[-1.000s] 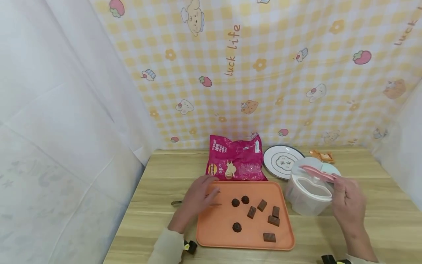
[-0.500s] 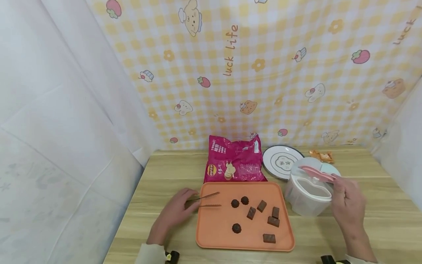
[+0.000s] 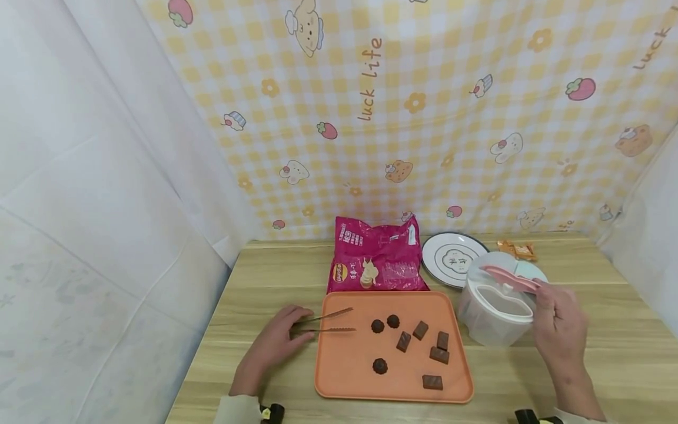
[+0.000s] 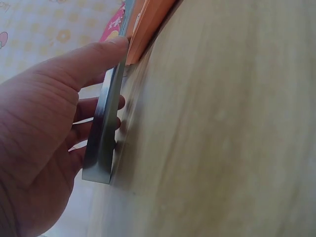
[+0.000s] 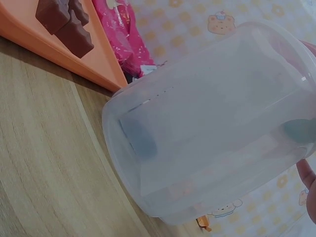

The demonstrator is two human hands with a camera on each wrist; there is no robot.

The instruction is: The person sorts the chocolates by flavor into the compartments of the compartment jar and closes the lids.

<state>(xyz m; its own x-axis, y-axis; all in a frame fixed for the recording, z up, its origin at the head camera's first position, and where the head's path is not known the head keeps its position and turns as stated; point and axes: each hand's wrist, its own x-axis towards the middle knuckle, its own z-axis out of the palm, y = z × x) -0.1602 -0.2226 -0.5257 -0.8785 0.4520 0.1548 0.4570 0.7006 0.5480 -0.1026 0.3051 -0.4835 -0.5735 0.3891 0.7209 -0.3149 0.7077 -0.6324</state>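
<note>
My left hand (image 3: 275, 341) grips metal tongs (image 4: 101, 128) at the tray's left side, thumb along one arm and fingers at the other. The tongs' two serrated tips reach apart over the left part of an orange tray (image 3: 344, 377). On the tray lie several brown chocolates, such as a block (image 3: 432, 382) and a round, ridged piece (image 3: 379, 366). At the tray's right, my right hand (image 3: 560, 324) holds up the pink lid (image 3: 511, 278) of a clear plastic container (image 5: 207, 113), with an uncovered opening below it.
Behind the tray lies a magenta chip bag (image 3: 378, 256). A white plate (image 3: 436, 259) with a dark rim sits behind the container. Small orange packets (image 3: 524, 252) lie at the back right. A checked cloth (image 3: 418, 135) hangs behind the table.
My left hand has drawn back left from over the tray's edge and now has the tongs in its grip. The right hand and raised lid stay put.
</note>
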